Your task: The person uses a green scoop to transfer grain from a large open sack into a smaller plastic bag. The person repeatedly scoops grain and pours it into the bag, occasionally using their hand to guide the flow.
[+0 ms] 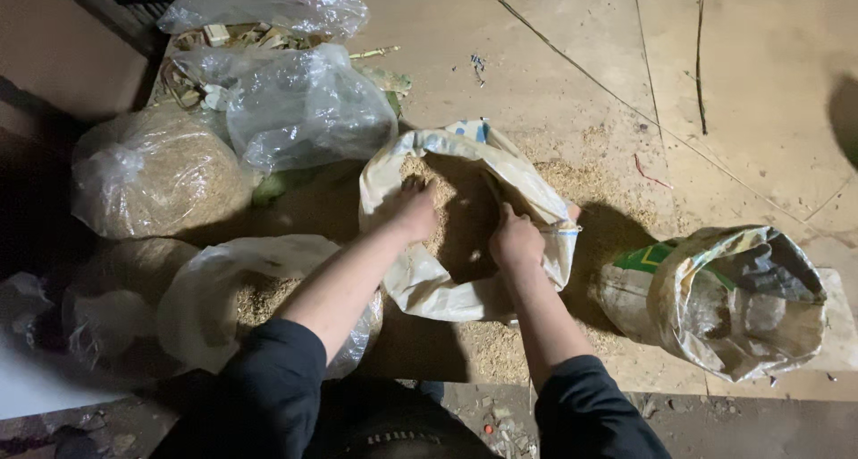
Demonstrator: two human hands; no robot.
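Observation:
A white woven sack [527,186] with its rim rolled down stands on the floor, partly filled with tan sawdust-like material [447,218]. My left hand [413,210] reaches down inside the sack with its fingers dug into the material. Deeper inside, near the right wall, my right hand [514,240] is closed; what it grips is hidden in shadow. Both forearms are bare below dark sleeves.
A second rolled-down sack [737,303] with green print stands to the right. Clear plastic bags of the same tan material lie at left [156,173] and lower left [214,298]. A crumpled clear bag [299,106] lies over scrap wood. Loose material is scattered on the brown board floor [626,84].

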